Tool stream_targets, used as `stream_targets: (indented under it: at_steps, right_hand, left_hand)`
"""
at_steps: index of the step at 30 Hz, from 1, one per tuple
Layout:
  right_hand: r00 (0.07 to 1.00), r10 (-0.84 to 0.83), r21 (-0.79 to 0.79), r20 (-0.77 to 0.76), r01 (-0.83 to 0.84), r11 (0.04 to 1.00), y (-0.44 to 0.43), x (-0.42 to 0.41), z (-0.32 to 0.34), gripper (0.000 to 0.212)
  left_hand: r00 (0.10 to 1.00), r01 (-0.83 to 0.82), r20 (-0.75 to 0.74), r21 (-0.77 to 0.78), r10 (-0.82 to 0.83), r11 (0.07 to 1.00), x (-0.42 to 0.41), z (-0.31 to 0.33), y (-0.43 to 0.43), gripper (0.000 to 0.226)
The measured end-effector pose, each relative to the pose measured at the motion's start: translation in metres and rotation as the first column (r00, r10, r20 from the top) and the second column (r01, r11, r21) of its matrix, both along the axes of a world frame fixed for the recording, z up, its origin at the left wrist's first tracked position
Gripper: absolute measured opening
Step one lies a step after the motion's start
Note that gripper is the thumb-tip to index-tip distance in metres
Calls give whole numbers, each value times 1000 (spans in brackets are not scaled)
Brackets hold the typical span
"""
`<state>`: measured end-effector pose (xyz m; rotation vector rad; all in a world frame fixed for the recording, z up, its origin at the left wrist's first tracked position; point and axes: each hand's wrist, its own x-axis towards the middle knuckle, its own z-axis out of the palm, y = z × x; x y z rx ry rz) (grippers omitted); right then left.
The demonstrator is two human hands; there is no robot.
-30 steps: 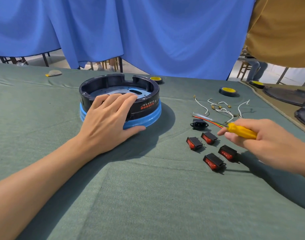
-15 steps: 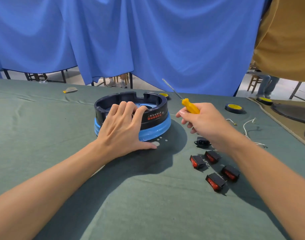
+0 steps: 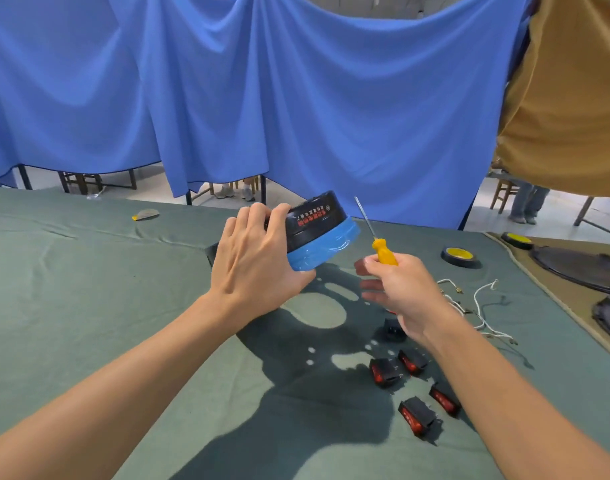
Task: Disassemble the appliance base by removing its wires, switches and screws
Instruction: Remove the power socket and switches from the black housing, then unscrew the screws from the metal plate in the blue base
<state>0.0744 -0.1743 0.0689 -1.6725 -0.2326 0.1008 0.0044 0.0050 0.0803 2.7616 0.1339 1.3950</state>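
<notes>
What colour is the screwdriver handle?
Yellow. The screwdriver handle shows best in the head view, gripped in the right hand.

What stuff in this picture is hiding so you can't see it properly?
Head view only:
1. Inside of the appliance base: its opening is turned from the camera and the left hand covers one side, so any screws there are unseen.
2. Black socket: partly behind the right hand holding the screwdriver.
3. Red print on the base: too small to read.
4. Dark round parts: cut off by the right edge.
</notes>
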Motion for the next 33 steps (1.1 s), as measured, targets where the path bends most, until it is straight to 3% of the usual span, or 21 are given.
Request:
stream_targets:
  at_steps: [6,9,11,13,16,18,20,23,27,33]
  right_hand:
    - [999,17,35,-31,-16,999,4,8,5,14]
    - [1000,1,78,-21,0,997,1,12,8,15]
    - [1000,-8,88,-14,9,996,-2,13,9,14]
    - [1000,0,91,-20,2,996,-2,12,9,11]
    - [999,27,77,-29,-25,997,-1,12,6,15]
    - [1000,27,52,-11,-26,998,-2,14,4,20]
    - [1000,30,49,7,-30,998,-4,19,4,20]
    - [1000,19,41,3,-19,999,-5,25,3,22]
    - [1000,13,-20,12,-13,1000,-2,28,4,20]
    - [998,-13,-235,60,26,972,8,36,10,27]
  left_hand:
    - [999,37,37,-316,-27,948,8,24,2,80]
    - [995,90,87,-551,-50,829,11,40,8,67]
    - [992,125,115,-736,-58,665,13,50,16,55]
    - [984,172,137,-890,-111,422,16,58,25,38]
    - [972,164,140,-980,-191,117,19,61,30,12]
    - [968,120,119,-993,-220,-7,22,57,31,12]
    - [966,76,96,-993,-239,-91,27,52,36,31]
    - [954,-36,16,-985,-299,-167,35,46,48,48]
    - [936,-157,-82,-968,-341,-197,39,35,66,31]
    - [946,-211,-138,-949,-294,-235,36,10,87,27]
